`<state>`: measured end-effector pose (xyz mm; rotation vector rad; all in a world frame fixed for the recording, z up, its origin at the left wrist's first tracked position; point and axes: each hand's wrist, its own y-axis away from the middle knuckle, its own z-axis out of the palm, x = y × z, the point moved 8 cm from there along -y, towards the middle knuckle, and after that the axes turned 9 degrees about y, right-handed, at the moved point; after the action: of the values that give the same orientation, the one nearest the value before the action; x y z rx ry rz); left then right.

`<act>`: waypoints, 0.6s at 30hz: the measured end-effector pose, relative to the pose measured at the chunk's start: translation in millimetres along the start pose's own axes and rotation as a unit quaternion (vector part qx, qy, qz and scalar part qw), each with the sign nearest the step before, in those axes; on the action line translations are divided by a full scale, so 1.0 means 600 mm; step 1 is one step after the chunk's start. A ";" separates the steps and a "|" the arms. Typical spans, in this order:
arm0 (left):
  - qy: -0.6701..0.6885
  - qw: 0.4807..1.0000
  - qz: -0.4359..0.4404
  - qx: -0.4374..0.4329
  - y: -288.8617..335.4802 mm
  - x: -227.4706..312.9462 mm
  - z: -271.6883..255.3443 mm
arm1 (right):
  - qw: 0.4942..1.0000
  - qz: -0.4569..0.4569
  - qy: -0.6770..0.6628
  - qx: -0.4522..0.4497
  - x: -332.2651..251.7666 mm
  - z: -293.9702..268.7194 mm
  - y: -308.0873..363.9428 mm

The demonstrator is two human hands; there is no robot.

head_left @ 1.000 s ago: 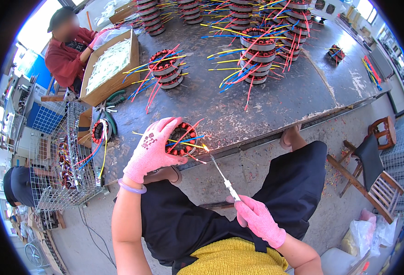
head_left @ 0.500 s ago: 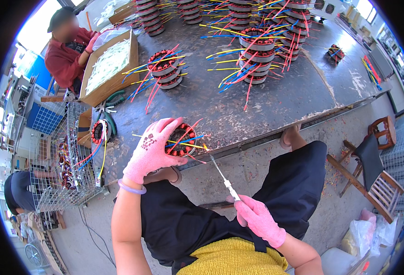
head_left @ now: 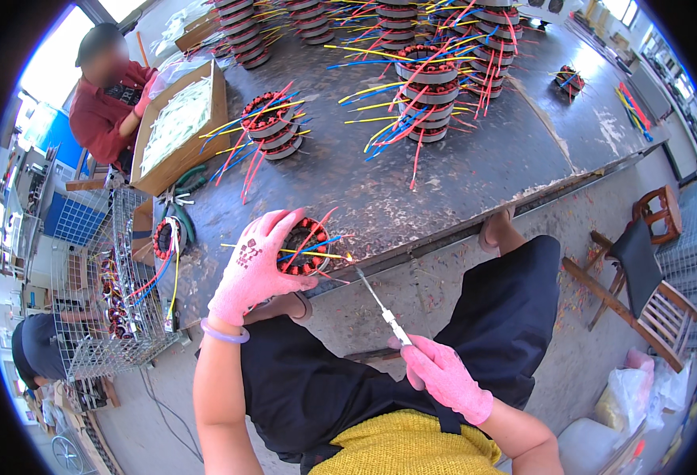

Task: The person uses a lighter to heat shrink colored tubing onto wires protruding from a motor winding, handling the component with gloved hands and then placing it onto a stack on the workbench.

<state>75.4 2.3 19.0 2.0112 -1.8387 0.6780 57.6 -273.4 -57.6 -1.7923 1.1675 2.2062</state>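
Observation:
In a pink glove, my left hand (head_left: 250, 269) grips a ring-shaped motor stator (head_left: 314, 261) at the table's near edge, thumb and fingers around its left side. Red, blue and yellow leads stick out of the stator, some toward the right. A long-necked lighter (head_left: 393, 323) with a white body is held in my right hand (head_left: 446, 378), also gloved in pink. Its thin metal neck points up and left. A small flame (head_left: 349, 258) shows at the yellow lead's end, just above the lighter's tip.
Stacked stators (head_left: 428, 95) and a shorter stack (head_left: 271, 127) stand farther back on the dark table (head_left: 483, 182). Green-handled pliers (head_left: 184, 207) and a single stator (head_left: 164, 239) lie left. A co-worker (head_left: 107, 103) is behind an open carton (head_left: 176, 131). A wooden chair (head_left: 641, 285) stands right.
The view has shifted slightly, so the table things sit a little farther left. The flame stays at the lead's end, and both hands keep their holds.

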 end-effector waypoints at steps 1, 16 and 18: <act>0.003 1.000 -0.001 0.000 0.000 -0.001 0.000 | 1.000 -0.006 0.024 0.000 -0.005 -0.001 0.000; -0.002 1.000 -0.007 -0.001 -0.001 -0.003 0.003 | 0.999 0.009 -0.040 -0.008 0.004 0.006 -0.004; -0.004 1.000 -0.007 -0.002 -0.001 -0.004 0.004 | 1.000 0.007 -0.028 -0.006 0.004 0.006 -0.005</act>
<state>76.0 3.0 16.1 2.0248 -1.8277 0.6627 55.6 -270.3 -61.1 -1.7189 1.1633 2.2602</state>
